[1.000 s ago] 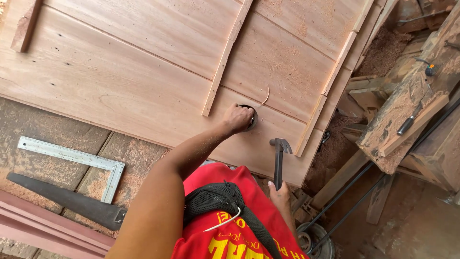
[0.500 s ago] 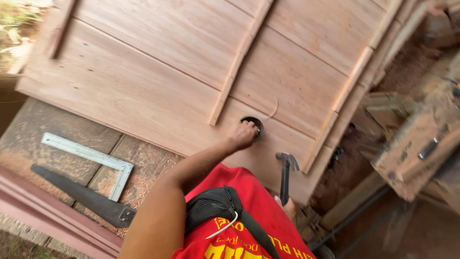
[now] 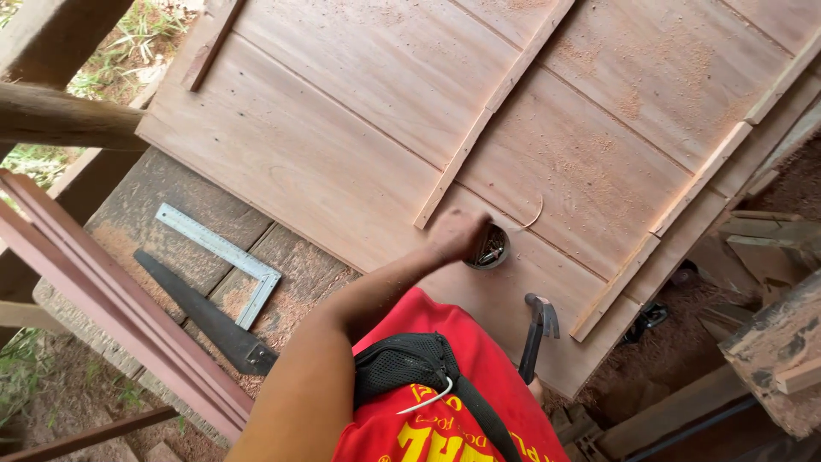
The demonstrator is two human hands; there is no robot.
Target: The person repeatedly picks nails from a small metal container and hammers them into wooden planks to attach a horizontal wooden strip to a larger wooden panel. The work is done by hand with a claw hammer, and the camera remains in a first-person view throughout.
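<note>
The left hand (image 3: 455, 233) reaches, fingers bunched, into a small round tin of nails (image 3: 489, 248); the right hand's grip, mostly hidden, clasps a dark steel claw hammer (image 3: 537, 334).

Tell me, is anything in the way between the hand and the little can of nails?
Nothing visible is in the way. The left hand is already at the rim of the small round can of nails on the wooden panel, with no gap showing between them.

Soft, even daylight fills the scene, bright but without glare, and shadows are faint and short. The wooden panel (image 3: 359, 111) is in sharp focus, while the left hand (image 3: 453, 235) is slightly smeared by motion blur. Straight boards bend a little toward the frame's edges from the wide lens.
</note>
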